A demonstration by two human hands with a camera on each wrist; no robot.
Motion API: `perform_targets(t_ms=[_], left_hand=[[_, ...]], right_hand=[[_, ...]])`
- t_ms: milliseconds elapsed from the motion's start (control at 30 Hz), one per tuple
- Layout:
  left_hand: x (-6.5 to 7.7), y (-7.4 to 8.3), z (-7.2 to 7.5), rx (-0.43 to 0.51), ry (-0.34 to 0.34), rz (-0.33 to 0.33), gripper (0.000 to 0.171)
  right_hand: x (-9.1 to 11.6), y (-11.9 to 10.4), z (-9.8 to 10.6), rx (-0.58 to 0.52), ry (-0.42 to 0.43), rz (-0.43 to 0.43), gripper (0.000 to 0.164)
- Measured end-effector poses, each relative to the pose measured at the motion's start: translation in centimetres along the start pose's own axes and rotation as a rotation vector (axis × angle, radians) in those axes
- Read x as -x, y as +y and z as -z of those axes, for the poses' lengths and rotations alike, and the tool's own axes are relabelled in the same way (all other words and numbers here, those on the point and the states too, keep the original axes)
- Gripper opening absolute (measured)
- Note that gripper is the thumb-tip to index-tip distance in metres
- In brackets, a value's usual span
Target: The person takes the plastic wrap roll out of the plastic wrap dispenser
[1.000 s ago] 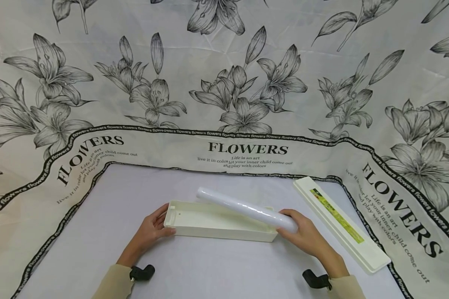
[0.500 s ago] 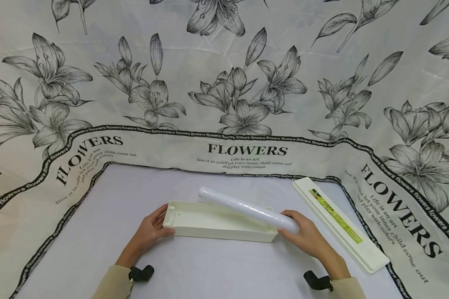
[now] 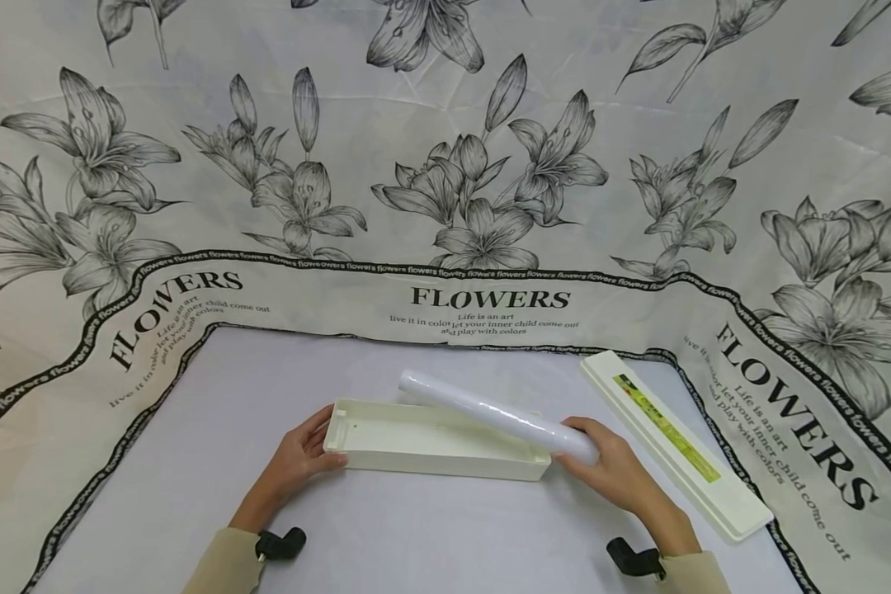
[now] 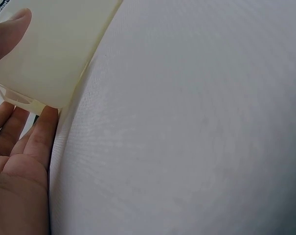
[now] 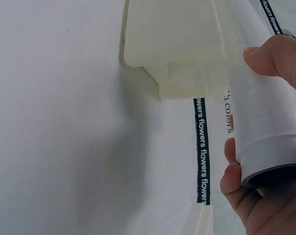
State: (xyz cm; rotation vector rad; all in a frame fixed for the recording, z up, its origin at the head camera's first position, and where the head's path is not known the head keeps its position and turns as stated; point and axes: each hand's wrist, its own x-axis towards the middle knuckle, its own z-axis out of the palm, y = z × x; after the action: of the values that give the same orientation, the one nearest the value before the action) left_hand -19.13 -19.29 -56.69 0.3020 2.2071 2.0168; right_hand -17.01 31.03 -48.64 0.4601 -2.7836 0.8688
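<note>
Flower-printed cloth [image 3: 408, 107], with a black-edged band lettered FLOWERS, rises beyond both grips; a white surface [image 3: 416, 536] spreads beneath them. Glossy white film roll [image 3: 490, 412]: grasped near one end by the right hand [image 3: 612, 466], it slants leftward and away from the grip, above the open box, its opposite end reaching past the far rim. Seen at the right wrist, the thumb [image 5: 267, 54] lies along one side of the roll and the fingers curl beneath the other; the roll's dark hollow end [image 5: 275, 176] opens just beside this grip. Whether the roll's underside touches the rim cannot be made out with certainty.

Cream rectangular box [image 3: 438, 466]: open side up, it stands on the white surface to the left of the right-hand grip, its right end close to the thumb. Its left end is held by the left hand [image 3: 304, 454], thumb on the near wall and fingers about the end wall, as the left wrist view confirms.

Long cream lid [image 3: 668, 452]: lying to the right of and beyond the right-hand grip, apart from the box and set diagonally, it bears a yellow-green label [image 3: 668, 429]. Behind each grip, a black wrist mount [image 3: 285, 543] sits by the cuff of a beige sleeve [image 3: 226, 561].
</note>
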Motion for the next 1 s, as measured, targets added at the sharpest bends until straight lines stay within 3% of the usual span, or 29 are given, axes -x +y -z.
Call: perform_targets(t_ms=[1000], left_hand=[[0.1, -0.1, 0.0, 0.009, -0.004, -0.015, 0.102]], right_hand=[[1.0, 0.8, 1.0, 0.029, 0.032, -0.065, 0.05]])
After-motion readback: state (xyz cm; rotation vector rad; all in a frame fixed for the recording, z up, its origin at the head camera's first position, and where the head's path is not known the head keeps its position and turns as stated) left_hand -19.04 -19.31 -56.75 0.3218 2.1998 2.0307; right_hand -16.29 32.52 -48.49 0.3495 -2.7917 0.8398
